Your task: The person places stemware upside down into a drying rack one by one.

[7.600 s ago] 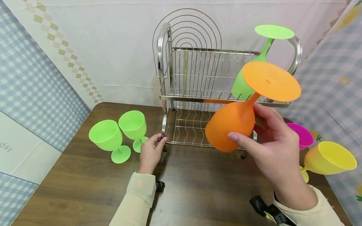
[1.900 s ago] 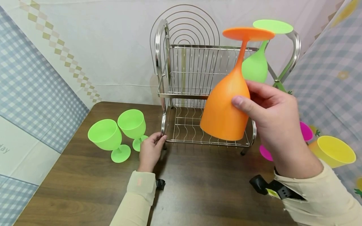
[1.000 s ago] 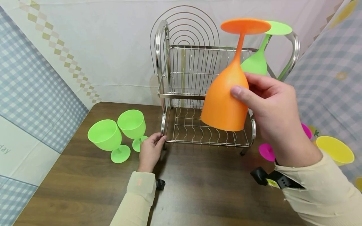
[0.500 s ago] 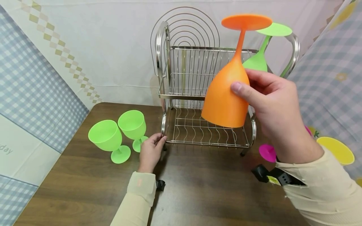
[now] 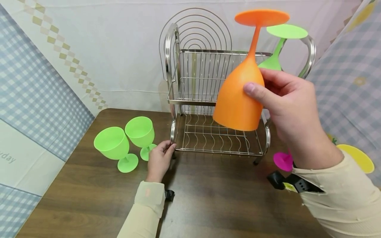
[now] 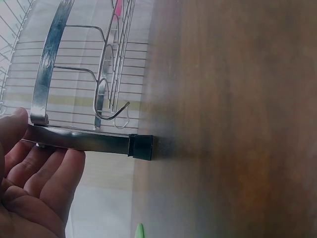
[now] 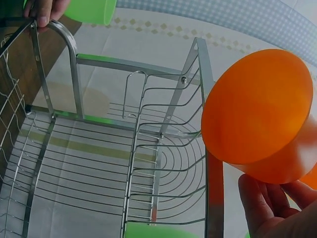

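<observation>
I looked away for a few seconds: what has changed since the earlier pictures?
The right hand has moved up, raising the upside-down orange goblet and turning it from a slant closer to vertical. Nothing was let go. The left hand still grips the rack; both upright green goblets stay put.

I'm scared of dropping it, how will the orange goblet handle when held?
The orange goblet is probably light, pinched one-handed by its bowl; likely stiff, since no dent shows by the fingers; and perhaps slippery, looking smooth.
</observation>
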Tool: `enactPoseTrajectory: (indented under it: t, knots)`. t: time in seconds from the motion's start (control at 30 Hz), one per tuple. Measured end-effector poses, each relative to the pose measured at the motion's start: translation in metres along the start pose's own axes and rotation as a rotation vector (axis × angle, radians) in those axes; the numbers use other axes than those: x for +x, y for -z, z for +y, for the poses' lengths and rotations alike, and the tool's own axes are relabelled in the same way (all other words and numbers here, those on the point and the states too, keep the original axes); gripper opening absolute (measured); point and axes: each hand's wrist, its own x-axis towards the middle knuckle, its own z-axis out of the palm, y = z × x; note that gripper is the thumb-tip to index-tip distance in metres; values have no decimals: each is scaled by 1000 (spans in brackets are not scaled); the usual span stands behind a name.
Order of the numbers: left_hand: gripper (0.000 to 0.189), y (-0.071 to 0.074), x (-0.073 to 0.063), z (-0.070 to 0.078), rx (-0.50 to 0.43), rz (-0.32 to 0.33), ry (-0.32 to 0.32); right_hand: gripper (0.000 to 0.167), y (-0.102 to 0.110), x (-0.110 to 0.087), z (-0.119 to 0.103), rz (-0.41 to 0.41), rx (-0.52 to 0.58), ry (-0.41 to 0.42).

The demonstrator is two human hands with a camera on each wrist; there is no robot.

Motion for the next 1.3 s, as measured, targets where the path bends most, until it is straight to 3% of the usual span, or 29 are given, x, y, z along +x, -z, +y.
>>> enactPoseTrajectory:
  t: [1.3]
  knots:
    - [17, 0, 0, 0, 24, -5, 16, 38, -1, 17, -12, 28, -60, -2]
